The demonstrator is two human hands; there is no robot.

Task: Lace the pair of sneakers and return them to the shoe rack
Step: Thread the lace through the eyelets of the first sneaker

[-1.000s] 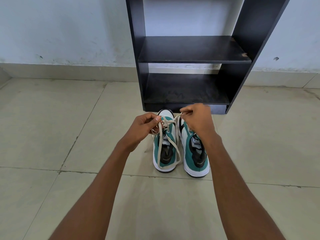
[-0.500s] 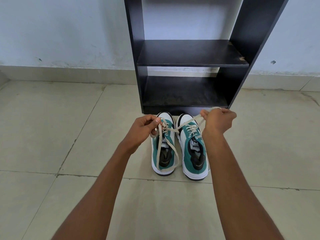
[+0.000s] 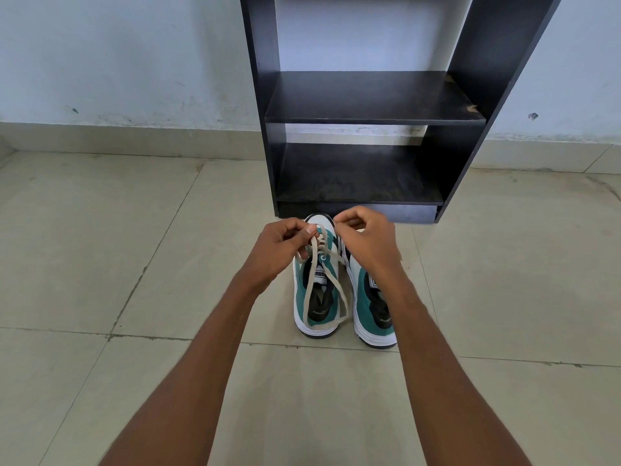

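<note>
Two green and white sneakers stand side by side on the floor, toes toward the rack. The left sneaker [image 3: 317, 297] has a loose beige lace [image 3: 336, 290] trailing over its opening to the heel. My left hand [image 3: 280, 248] pinches that lace at the toe end. My right hand [image 3: 364, 238] pinches the other lace end just above the left sneaker's toe, covering the front of the right sneaker [image 3: 373, 314]. The black shoe rack [image 3: 373, 102] stands right behind the shoes, with both visible shelves bare.
Large beige floor tiles [image 3: 134, 264] spread out on all sides. A pale blue wall [image 3: 134, 62] with a tiled skirting runs behind the rack.
My right hand has come back left from beside the right sneaker to just over the left sneaker's toe, slackening the lace. My left hand stays at the lace.
</note>
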